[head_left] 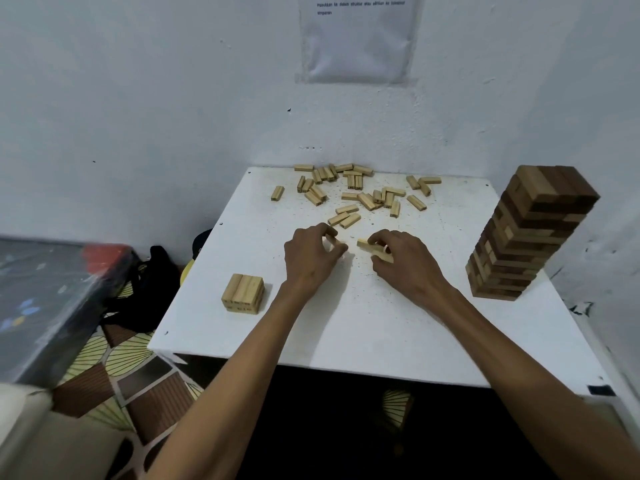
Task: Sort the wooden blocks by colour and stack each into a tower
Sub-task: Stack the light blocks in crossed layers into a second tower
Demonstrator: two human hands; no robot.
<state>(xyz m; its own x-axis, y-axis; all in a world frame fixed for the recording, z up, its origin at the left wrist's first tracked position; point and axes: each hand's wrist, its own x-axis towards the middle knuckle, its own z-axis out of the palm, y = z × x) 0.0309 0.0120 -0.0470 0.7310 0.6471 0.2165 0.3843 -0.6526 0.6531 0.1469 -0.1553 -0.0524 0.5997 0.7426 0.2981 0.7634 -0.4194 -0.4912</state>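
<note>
Left hand (313, 254) curled, pinching a pale block (331, 238); right hand (403, 258) curled round a second block (371, 247), maybe 2. Both palms down mid-table (381, 327), forearms stretched fwd. Step: gathering pale ones. Next, prob. carry them to the low stack (243, 293) front-left & lay square. Loose pile (356, 194) behind; dark tower (530, 237) stands right.

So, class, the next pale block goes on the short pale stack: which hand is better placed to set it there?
Probably the left hand, which pinches a pale block and lies on the same side as the short pale stack. The right hand, gripping other pale blocks, would have to cross it.
</note>
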